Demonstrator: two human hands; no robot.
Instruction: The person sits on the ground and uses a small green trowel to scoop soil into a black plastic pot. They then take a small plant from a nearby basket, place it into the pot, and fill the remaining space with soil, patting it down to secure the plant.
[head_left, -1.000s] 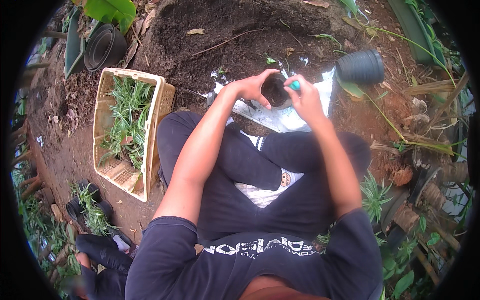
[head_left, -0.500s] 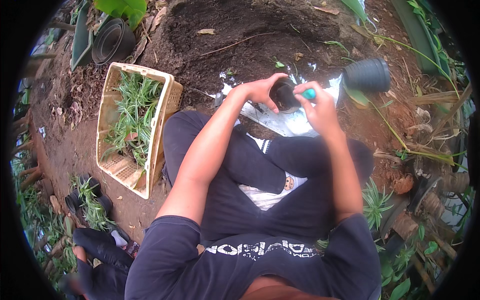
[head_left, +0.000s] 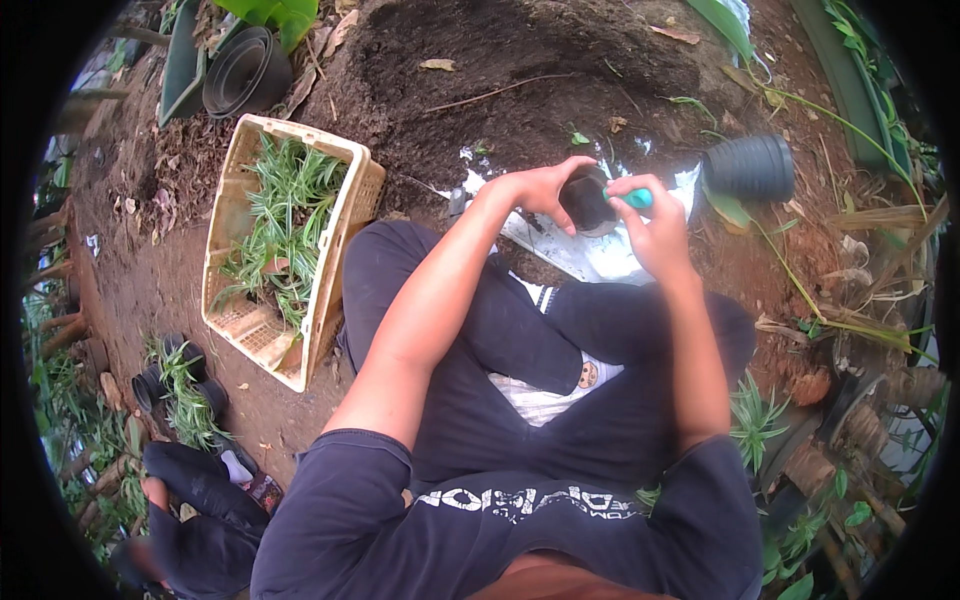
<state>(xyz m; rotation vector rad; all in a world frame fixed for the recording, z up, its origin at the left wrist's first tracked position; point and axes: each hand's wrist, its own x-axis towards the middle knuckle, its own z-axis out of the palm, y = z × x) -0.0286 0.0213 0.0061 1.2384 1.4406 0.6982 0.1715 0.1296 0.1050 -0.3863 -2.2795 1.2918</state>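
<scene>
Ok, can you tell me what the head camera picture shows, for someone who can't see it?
A seated person's left hand holds a small black pot while the right hand holds a teal-handled tool at it. A yellow crate of green plants sits on the left.

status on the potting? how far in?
Done: a few small pots with green seedlings stand on the ground at the left. In hand: the left hand holds a small black pot while the right hand works a teal-handled tool at its mouth; I cannot tell how full it is. Left: the crate still holds many seedlings, and stacked empty pots lie nearby.
</scene>
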